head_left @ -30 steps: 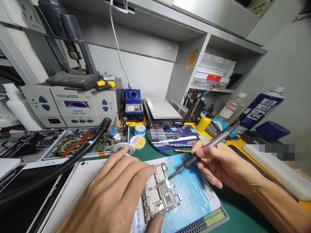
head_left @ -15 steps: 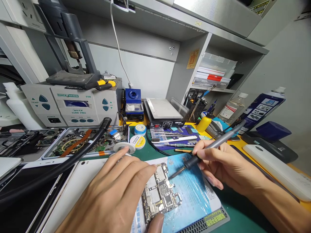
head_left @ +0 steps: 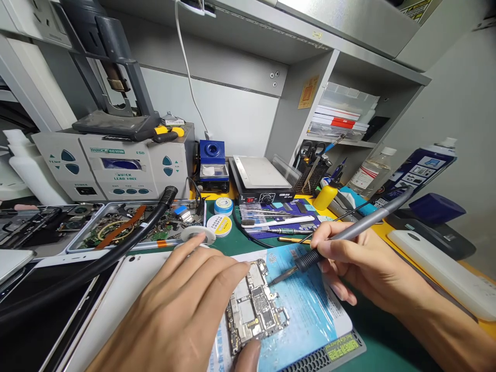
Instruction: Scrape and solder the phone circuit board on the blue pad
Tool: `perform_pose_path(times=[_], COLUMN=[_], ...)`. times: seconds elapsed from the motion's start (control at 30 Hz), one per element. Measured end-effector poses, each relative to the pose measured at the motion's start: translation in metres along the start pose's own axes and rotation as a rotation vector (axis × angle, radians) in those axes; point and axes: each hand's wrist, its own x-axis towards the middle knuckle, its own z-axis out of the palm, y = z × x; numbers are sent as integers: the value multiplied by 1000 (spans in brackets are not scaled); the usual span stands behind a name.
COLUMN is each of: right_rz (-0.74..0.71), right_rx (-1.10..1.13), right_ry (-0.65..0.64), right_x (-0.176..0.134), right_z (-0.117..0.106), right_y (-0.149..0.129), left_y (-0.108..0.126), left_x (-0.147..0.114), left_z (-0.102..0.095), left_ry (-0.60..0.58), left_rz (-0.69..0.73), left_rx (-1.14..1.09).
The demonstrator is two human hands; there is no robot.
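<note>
A phone circuit board (head_left: 248, 310) lies flat on a blue printed sheet (head_left: 302, 299). My left hand (head_left: 182, 310) steadies the board, thumb at its near edge and index finger at its far edge, and hides its left side. Another fingertip of that hand overlaps a white disc (head_left: 189, 233); contact there is unclear. In my right hand (head_left: 349, 258) is a soldering iron (head_left: 310, 258), held like a pen. Its tip points down-left to the board's right edge; whether it touches is too small to tell.
A hot-air station (head_left: 127, 165) stands back left, its black hose (head_left: 151, 219) crossing trays of parts (head_left: 93, 248). A small heating plate (head_left: 259, 173) sits behind the brush (head_left: 279, 222) and tools. Right are a yellow bottle (head_left: 325, 198), a spray can (head_left: 418, 168) and a white bar (head_left: 437, 268).
The rear end of the soldering iron has swung to the right, while its tip stays at the board's right edge. My left hand and the board keep their place.
</note>
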Motion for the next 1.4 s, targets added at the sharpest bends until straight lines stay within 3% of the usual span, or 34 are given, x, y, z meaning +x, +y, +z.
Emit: perform_pose_path(times=[0.5, 1.03, 1.4], right_rz=[-48, -129, -112], right_rx=[-110, -227, -284], right_ry=[56, 32, 22], right_x=[-6, -4, 0], right_z=[2, 3, 6], right_y=[-2, -8, -17], left_y=[1, -3, -3], left_x=[5, 12, 5], left_z=[-1, 2, 2], left_ry=[7, 32, 22], left_rz=[-47, 20, 11], left_rx=[-68, -81, -58])
